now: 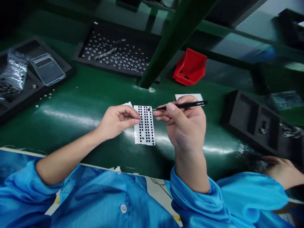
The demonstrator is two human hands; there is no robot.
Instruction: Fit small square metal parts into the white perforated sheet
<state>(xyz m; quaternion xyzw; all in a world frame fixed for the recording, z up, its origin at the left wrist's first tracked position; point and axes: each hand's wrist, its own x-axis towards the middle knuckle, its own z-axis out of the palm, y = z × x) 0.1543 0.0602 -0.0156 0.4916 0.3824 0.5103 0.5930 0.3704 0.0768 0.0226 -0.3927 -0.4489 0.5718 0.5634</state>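
My left hand [118,122] pinches the left edge of a white backing sheet [144,136] printed or set with rows of small black squares. My right hand [184,123] grips black fine-tipped tweezers [185,105], whose tip reaches the sheet's upper right corner by a black square. A white card [188,97] lies on the green mat just behind my right hand, and a white paper corner [127,104] shows behind the sheet.
A black tray [83,58] holds several small metal rings. A foam tray [33,47] holds a clear plastic case and a bag. There are a red bin [190,68], a black foam tray [247,123], a green post [171,47], and a co-worker's hand [282,171] at right.
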